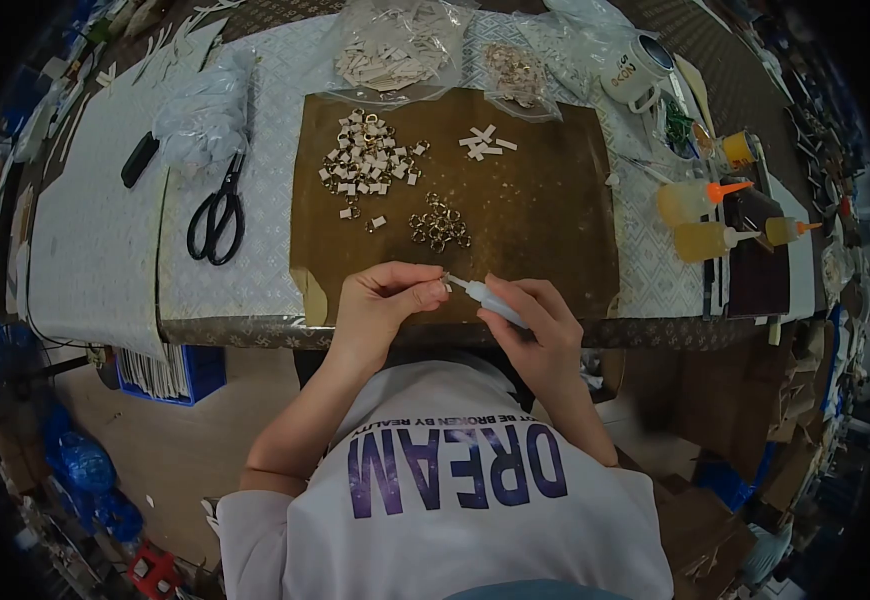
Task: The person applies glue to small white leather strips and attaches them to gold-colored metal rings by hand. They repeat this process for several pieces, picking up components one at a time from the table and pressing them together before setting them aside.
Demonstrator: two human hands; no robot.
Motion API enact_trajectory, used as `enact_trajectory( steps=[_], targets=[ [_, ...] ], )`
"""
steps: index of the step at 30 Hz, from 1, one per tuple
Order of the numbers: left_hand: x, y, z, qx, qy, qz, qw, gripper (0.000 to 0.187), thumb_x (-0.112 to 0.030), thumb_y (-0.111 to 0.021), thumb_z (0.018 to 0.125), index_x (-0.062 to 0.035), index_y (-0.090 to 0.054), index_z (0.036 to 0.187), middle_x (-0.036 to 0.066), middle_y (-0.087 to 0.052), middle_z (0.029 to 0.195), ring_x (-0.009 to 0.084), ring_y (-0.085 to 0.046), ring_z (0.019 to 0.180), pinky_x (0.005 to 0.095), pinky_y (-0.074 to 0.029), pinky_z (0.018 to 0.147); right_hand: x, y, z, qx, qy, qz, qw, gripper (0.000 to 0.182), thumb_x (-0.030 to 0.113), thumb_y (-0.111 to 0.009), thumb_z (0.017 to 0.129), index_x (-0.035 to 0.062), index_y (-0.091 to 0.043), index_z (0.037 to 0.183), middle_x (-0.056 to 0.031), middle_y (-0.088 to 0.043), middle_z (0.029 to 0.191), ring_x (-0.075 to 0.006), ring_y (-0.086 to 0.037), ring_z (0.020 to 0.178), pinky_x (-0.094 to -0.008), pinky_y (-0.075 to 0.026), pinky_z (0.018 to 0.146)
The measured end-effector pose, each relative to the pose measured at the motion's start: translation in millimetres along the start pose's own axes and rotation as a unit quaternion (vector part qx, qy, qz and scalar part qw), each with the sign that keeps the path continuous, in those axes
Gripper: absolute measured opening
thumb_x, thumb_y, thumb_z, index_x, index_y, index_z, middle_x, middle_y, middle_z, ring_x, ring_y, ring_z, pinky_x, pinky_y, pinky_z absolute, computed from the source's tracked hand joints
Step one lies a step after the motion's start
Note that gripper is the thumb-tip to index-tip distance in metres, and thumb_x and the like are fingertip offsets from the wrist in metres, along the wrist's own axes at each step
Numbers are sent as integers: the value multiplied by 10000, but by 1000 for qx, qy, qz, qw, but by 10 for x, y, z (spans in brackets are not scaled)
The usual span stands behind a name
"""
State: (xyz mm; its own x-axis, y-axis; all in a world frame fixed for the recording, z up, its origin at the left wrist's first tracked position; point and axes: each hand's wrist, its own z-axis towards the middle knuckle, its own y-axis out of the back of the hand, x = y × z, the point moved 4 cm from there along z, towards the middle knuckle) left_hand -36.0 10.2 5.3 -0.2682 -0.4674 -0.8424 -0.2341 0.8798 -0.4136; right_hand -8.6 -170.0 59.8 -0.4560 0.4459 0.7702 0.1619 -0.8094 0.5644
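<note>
My left hand pinches a small pale strip between thumb and fingers, over the front of the brown mat. A metal ring on the strip is partly hidden by the fingertips. In my right hand is a white glue bottle, its narrow nozzle tip right at the strip. Beyond the hands lies a small pile of metal rings. Farther left is a bigger heap of rings with pale strips folded on them, and loose pale strips lie at the back.
Black scissors and a black-handled tool lie to the left. Clear bags of strips and rings sit at the back. On the right stand a white mug and yellowish bottles. The table's front edge is close to me.
</note>
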Motion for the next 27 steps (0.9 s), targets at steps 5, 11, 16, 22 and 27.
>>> enact_trajectory(
  steps=[5,11,16,22,27],
  targets=[
    [66,16,-9,-7,6,11,1000,177,-16,-671,805,25,-658,977,102,-679,849,140,-650,782,235,-523,717,-16,1,23,44,-17,-6,999,356,26,-732,726,77,-657,1071,-74,-607,910,-156,-610,757,-264,-502,611],
    [162,84,-12,8,103,-144,984,215,-44,-668,822,11,-630,1026,99,-666,919,160,-653,820,245,-533,749,-436,-121,-52,75,-232,305,921,279,71,-669,826,11,-604,1091,-54,-622,969,-102,-575,765,-241,-478,664],
    [189,102,-6,10,132,-170,976,203,-45,-663,828,1,-624,1022,84,-661,919,156,-653,823,239,-536,751,-630,-129,-94,43,-311,451,836,312,119,-633,868,3,-562,1149,-38,-615,981,-72,-553,770,-207,-455,685],
    [172,92,3,24,123,-158,979,193,-42,-667,824,-3,-627,1009,79,-662,903,147,-652,815,233,-536,739,-577,-70,-114,32,-276,428,860,325,119,-623,875,1,-535,1165,-40,-609,973,-71,-550,792,-203,-452,691],
    [134,72,1,24,102,-122,987,189,-50,-681,815,-6,-628,991,78,-665,885,136,-649,795,225,-530,714,-584,-71,-108,-5,-261,435,862,321,120,-619,881,-6,-529,1162,-65,-612,998,-81,-549,787,-209,-450,693]
  ],
)
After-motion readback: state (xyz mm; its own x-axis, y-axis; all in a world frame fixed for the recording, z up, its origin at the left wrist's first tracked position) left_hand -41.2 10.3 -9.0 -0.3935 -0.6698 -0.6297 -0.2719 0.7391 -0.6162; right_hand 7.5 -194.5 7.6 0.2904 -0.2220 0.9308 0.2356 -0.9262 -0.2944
